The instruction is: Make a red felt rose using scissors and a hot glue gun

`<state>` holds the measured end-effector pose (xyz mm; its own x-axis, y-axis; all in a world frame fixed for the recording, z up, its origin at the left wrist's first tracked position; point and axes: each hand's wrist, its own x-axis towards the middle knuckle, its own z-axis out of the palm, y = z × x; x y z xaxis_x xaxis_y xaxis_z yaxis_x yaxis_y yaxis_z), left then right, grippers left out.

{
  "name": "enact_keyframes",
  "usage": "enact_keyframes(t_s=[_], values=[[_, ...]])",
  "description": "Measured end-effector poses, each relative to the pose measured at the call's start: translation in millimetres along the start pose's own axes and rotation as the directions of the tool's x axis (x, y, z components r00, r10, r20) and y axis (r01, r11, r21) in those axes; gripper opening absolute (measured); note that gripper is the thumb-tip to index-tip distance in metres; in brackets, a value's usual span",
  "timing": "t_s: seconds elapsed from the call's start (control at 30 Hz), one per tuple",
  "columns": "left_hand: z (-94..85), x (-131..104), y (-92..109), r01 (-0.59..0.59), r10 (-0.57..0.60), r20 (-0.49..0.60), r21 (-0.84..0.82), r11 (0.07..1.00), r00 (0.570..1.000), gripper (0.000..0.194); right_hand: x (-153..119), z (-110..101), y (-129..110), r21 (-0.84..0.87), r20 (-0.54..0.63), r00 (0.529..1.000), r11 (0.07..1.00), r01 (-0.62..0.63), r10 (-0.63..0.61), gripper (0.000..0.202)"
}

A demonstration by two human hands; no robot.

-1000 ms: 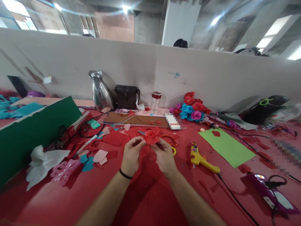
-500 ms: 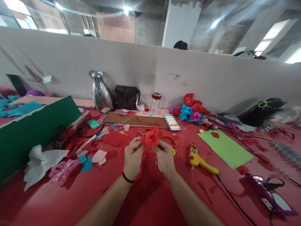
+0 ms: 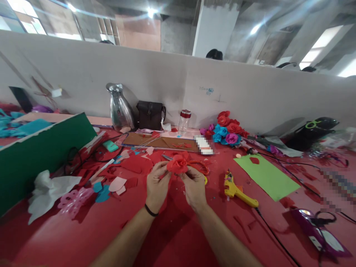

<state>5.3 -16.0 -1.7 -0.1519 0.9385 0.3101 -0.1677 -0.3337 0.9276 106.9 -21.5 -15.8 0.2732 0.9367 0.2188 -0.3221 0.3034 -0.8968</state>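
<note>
A red paper flower (image 3: 178,164) with layered petals is held up between my two hands above the red table (image 3: 172,237). My left hand (image 3: 158,181) pinches its left edge, a dark band round the wrist. On the opposite side, my right hand (image 3: 194,185) grips the lower right petals with thumb and fingers. Just behind the flower lie scissors with orange handles (image 3: 200,167), partly hidden by it. A yellow glue gun (image 3: 236,191) rests on the table to the right of my right hand.
Paper scraps (image 3: 118,184) litter the left side near a green board (image 3: 47,159). Along the back stand a metal jug (image 3: 121,107), a dark bag (image 3: 150,115), a glass jar (image 3: 184,122) and finished paper flowers (image 3: 229,128). A green sheet (image 3: 267,176) and purple power strip (image 3: 319,233) lie right.
The flower has turned and tilted slightly between my fingers. Both hands stay in nearly the same place, still holding it.
</note>
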Motion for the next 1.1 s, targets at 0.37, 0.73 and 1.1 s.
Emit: enact_keyframes(t_s=[0.37,0.73,1.1], values=[[3.7,-3,0,0.021,-0.020,0.022,-0.042,0.999,1.000,0.012,-3,3,2,0.025,-0.007,1.000,1.000,-0.001,0.001,0.012],[1.1,-1,-9,0.082,-0.082,0.002,-0.077,0.994,0.997,0.008,-1,4,5,0.130,-0.019,0.999,0.991,-0.037,0.040,0.009],[-0.9,5,-15,0.068,-0.067,-0.043,0.006,0.998,0.997,0.023,3,3,3,0.325,-0.132,0.955,0.922,-0.211,0.265,0.015]])
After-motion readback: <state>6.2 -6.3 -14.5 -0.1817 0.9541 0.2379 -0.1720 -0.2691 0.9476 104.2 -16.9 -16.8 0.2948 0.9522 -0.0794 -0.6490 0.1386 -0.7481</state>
